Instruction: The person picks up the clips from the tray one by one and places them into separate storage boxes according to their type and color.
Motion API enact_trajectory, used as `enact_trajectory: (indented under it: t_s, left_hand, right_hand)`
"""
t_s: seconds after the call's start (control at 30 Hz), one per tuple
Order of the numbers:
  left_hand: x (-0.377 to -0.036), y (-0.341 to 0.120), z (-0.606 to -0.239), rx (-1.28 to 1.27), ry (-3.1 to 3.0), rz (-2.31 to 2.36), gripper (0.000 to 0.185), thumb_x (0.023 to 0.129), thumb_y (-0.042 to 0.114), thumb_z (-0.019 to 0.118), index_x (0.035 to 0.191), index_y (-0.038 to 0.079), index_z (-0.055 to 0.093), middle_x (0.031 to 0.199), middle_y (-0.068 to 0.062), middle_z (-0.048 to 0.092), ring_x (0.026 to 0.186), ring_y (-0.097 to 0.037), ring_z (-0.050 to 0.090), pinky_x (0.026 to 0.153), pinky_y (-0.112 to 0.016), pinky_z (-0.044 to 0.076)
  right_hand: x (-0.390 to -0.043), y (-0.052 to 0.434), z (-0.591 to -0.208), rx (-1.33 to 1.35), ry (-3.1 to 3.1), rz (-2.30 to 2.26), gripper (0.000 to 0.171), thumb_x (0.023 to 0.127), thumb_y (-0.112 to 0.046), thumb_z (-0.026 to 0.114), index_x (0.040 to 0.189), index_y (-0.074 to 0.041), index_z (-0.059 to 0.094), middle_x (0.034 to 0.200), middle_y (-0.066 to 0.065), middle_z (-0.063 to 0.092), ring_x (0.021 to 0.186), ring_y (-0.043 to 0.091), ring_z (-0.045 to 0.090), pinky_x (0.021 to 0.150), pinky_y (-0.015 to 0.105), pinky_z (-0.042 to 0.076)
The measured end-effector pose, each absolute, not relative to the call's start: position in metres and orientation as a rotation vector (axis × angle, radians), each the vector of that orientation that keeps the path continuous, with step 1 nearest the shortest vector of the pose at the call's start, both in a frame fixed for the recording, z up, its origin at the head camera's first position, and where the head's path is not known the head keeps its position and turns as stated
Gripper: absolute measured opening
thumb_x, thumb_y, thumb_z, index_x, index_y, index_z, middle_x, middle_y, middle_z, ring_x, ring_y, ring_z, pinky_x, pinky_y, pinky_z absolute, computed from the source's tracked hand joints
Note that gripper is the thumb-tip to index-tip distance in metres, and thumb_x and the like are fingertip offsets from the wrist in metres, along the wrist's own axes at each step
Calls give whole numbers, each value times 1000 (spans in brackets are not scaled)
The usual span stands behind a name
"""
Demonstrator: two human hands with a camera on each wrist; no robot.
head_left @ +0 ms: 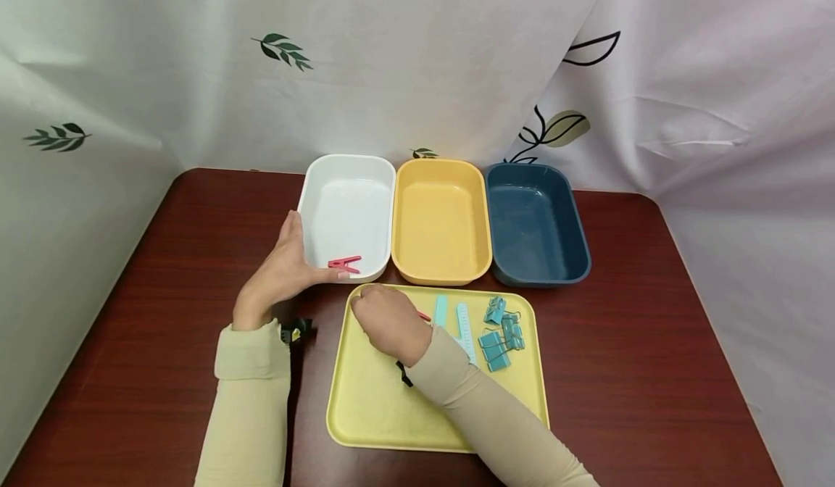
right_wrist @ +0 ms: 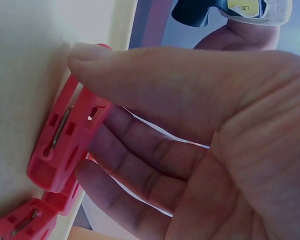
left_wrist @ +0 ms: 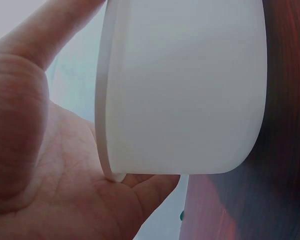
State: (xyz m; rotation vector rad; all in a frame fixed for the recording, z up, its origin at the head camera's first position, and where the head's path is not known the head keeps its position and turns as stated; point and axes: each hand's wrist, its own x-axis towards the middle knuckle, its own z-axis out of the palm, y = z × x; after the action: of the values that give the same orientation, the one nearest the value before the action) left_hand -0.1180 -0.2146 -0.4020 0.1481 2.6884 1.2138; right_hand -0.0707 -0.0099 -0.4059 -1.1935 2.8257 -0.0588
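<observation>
My left hand (head_left: 280, 273) holds the near left corner of the white tub (head_left: 346, 211), the thumb along its front rim and the fingers against its left side. Inside that tub, near the front, lies one red clothespin (head_left: 343, 264). Over the upper left of the yellow tray (head_left: 372, 407) is my right hand (head_left: 391, 324). In the right wrist view it pinches a red clothespin (right_wrist: 65, 135) between thumb and fingers. More red clothespins (right_wrist: 25, 220) lie just below that one on the tray, mostly hidden by the hand in the head view.
A yellow tub (head_left: 440, 226) and a dark blue tub (head_left: 535, 226) stand in a row right of the white one. On the tray's right side are light blue strips (head_left: 464, 324) and several teal binder clips (head_left: 496, 349). A patterned cloth (head_left: 417, 59) hangs behind the table.
</observation>
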Motion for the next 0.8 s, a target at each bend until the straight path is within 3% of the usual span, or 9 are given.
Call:
enact_trajectory:
  t_s: [0.3, 0.53, 0.8]
  left_hand:
    - [-118, -215, -401, 157, 2694, 1216, 144, 70, 45, 91, 158, 1, -14, 165, -23, -14, 153, -36, -2, 117, -59, 20]
    - [-118, -215, -402, 160, 2706, 1220, 144, 69, 46, 92, 159, 3, -12, 165, -23, -11, 152, -37, 1, 116, -60, 22]
    - [-118, -216, -402, 152, 2704, 1217, 145, 69, 47, 92, 158, 1, -13, 165, -23, -13, 153, -35, -3, 117, -59, 20]
  right_hand:
    - [-72, -7, -400, -1181, 2803, -80, 15, 92, -3, 68, 101, -12, 74, 92, 1, 67, 91, 19, 65, 75, 28, 54]
    - [-72, -4, -395, -1163, 2792, -145, 14, 94, -10, 68, 107, -10, 75, 99, 2, 67, 93, 19, 63, 72, 28, 54]
    - [-72, -1, -391, -1203, 2830, -196, 13, 95, -10, 67, 103, -9, 77, 103, 4, 68, 100, 23, 64, 80, 29, 54]
